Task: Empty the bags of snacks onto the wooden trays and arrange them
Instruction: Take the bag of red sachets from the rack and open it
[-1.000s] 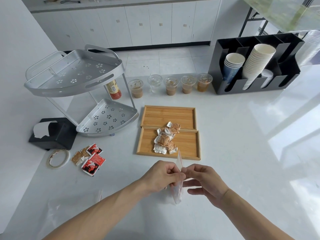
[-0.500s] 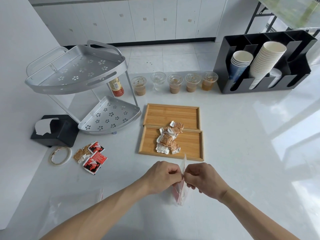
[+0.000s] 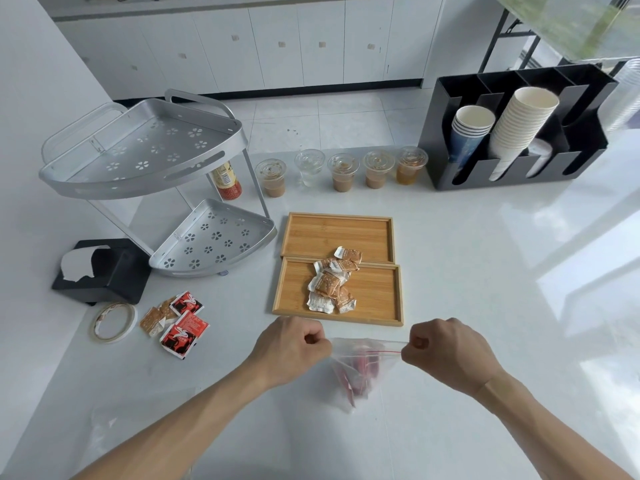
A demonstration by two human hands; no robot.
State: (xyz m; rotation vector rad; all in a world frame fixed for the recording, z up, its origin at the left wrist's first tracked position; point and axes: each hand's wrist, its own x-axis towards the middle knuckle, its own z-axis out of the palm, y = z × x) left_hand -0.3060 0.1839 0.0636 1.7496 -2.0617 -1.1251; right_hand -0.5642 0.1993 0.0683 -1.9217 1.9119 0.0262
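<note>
Head view: the left hand (image 3: 292,351) and the right hand (image 3: 446,353) each pinch one end of a clear zip bag (image 3: 360,372), stretching its top just in front of the near tray (image 3: 374,299). Red packets show inside. Brown snacks (image 3: 332,282) lie heaped on the near tray, one reaching onto the far tray (image 3: 337,233).

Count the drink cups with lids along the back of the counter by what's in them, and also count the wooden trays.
Lidded cups with milky brown drink: 3
Lidded cup, clear: 1
Lidded cup with amber drink: 1
Wooden trays: 2
Total: 7
</note>
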